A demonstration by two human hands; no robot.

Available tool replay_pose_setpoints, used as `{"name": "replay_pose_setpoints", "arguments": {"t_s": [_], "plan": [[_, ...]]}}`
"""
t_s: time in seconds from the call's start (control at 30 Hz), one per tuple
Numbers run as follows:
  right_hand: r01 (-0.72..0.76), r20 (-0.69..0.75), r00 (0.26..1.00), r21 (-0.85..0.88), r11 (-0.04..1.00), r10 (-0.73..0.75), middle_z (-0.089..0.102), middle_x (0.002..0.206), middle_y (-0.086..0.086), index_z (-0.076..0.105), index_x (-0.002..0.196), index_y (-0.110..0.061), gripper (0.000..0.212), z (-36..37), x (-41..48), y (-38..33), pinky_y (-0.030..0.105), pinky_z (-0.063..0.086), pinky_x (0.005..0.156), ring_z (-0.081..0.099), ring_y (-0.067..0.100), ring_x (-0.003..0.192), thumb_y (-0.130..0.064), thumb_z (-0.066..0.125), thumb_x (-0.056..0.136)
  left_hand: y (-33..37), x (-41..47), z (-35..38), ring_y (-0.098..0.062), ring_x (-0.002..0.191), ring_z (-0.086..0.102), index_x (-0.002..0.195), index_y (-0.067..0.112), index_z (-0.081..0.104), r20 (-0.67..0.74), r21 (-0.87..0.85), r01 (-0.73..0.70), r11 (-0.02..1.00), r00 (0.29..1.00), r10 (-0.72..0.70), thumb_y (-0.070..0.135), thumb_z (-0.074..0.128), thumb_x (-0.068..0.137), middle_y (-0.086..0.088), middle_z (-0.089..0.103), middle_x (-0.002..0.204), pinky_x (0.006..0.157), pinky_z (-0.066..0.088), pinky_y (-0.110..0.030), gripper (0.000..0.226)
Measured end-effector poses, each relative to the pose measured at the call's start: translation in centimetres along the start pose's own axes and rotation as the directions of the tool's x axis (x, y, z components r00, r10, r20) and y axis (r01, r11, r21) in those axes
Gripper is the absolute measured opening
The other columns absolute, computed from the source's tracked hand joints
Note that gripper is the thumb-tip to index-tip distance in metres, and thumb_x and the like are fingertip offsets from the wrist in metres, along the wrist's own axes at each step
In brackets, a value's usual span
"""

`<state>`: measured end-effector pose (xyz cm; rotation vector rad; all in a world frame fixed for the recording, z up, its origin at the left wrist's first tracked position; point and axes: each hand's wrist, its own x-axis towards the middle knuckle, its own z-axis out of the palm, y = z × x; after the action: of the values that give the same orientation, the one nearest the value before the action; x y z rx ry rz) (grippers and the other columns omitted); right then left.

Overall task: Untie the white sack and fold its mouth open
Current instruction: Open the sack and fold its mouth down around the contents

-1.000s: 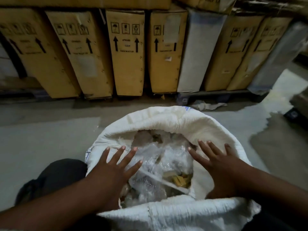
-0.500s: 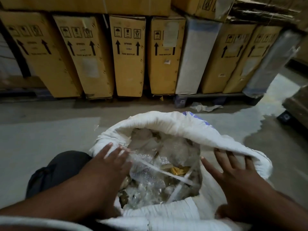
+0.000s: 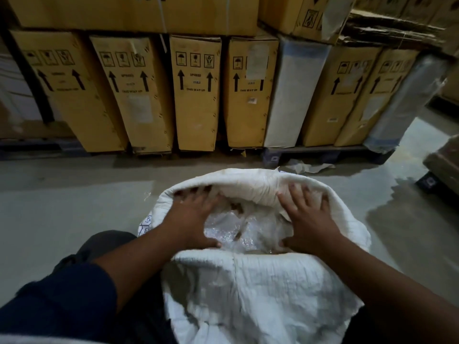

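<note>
Both hands are down in the mouth of the white sack [image 3: 260,289], which stands on the grey floor [image 3: 62,207] right in front of me, between my arms. My left hand [image 3: 191,217] sits on the left inside of the opening with its fingers [image 3: 198,192] spread flat against the rolled far rim. My right hand [image 3: 308,219] does the same on the right, fingers [image 3: 300,194] fanned out on that same rim and thumb pointing back toward the near edge. Neither grip is clenched on anything, just loose palms pressing on cloth. It's a bit blurry, so I can't tell if any fingertips hook over the rim. The mouth is already wide open, with the edge rolled outward all the way round. Between my hands you can see crinkly clear plastic [image 3: 231,229] inside. Behind the sack, well apart from it, a row of tall cardboard boxes [image 3: 196,95] stands on a pallet [image 3: 323,152].
</note>
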<state>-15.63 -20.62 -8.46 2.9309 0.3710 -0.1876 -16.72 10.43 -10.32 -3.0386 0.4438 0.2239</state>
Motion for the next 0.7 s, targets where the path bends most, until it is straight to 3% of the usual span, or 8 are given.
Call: {"name": "replay_pose_setpoints", "arguments": {"t_s": [0.1,0.2,0.3,0.37,0.5,0.6,0.7], "plan": [[-0.042,-0.041,0.998,-0.06,0.997,0.039,-0.035,0.167,0.005,-0.024,0.16,-0.036,0.138,-0.9,0.8,2.2,0.07,-0.012,0.119,-0.03,0.031,0.154,-0.084,0.066,0.066,-3.1,0.1,-0.3,-0.035,0.159,0.01,0.165,0.039,-0.005,-0.05,0.086,0.023,0.996,0.999,-0.019,0.101,0.053,0.056,-0.006,0.004,0.176,0.124,0.011,-0.062,0.138],[-0.057,-0.112,0.993,-0.111,0.992,0.045,-0.033,0.167,0.007,-0.018,0.162,-0.037,0.141,-2.3,0.7,3.8,0.075,-0.009,0.119,-0.027,0.031,0.155,-0.089,0.064,0.06,-4.8,-0.3,-1.3,-0.041,0.159,0.009,0.165,0.041,0.003,-0.08,0.201,-0.053,0.978,0.994,0.07,0.1,0.047,0.061,-0.009,0.008,0.175,0.121,0.013,-0.069,0.128],[-0.084,-0.111,0.992,-0.192,0.978,0.064,-0.034,0.167,0.012,-0.03,0.158,-0.036,0.149,-4.5,-0.2,5.7,0.076,-0.006,0.119,-0.026,0.035,0.156,-0.093,0.064,0.057,-5.8,-2.2,-3.2,-0.042,0.16,-0.001,0.165,0.042,-0.004,-0.094,0.281,-0.185,0.942,0.971,0.218,0.093,0.037,0.072,-0.009,-0.004,0.176,0.12,0.01,-0.072,0.114],[-0.106,-0.098,0.992,-0.29,0.951,0.081,-0.033,0.167,0.014,-0.037,0.154,-0.034,0.153,-6.3,-1.4,6.9,0.076,-0.005,0.117,-0.022,0.039,0.157,-0.096,0.062,0.055,-6.4,-4.1,-4.4,-0.042,0.159,-0.01,0.163,0.042,-0.014,-0.068,0.327,-0.235,0.915,0.96,0.271,0.087,0.041,0.075,-0.01,-0.016,0.174,0.12,0.005,-0.073,0.114],[-0.085,-0.05,0.996,-0.421,0.903,0.07,-0.027,0.169,0.019,-0.04,0.152,-0.032,0.151,-8.2,-4.7,7.3,0.074,-0.004,0.117,-0.015,0.045,0.157,-0.095,0.061,0.058,-7.2,-7.7,-6.3,-0.037,0.143,-0.045,0.14,0.044,-0.052,0.081,0.461,-0.221,0.86,0.975,0.207,0.069,0.058,0.085,-0.006,-0.063,0.147,0.116,-0.019,-0.068,0.125],[-0.032,0.081,0.994,-0.422,0.906,0.072,-0.032,0.167,0.021,-0.047,0.146,-0.032,0.149,-7.4,-7.0,6.1,0.074,-0.016,0.114,-0.018,0.046,0.156,-0.092,0.06,0.064,-6.6,-9.1,-7.3,-0.037,0.145,-0.042,0.144,0.043,-0.048,0.12,0.419,-0.207,0.884,0.978,0.173,0.075,0.055,0.08,-0.008,-0.061,0.149,0.117,-0.021,-0.066,0.126],[-0.001,0.095,0.995,-0.327,0.945,0.034,-0.026,0.169,0.021,-0.042,0.151,-0.031,0.139,-5.4,-8.3,3.7,0.074,-0.001,0.118,-0.011,0.046,0.158,-0.078,0.065,0.075,-4.6,-9.5,-6.7,-0.035,0.154,-0.032,0.15,0.04,-0.042,0.094,0.343,-0.209,0.916,0.978,0.188,0.078,0.057,0.079,-0.011,-0.053,0.155,0.122,-0.018,-0.061,0.127]]}}
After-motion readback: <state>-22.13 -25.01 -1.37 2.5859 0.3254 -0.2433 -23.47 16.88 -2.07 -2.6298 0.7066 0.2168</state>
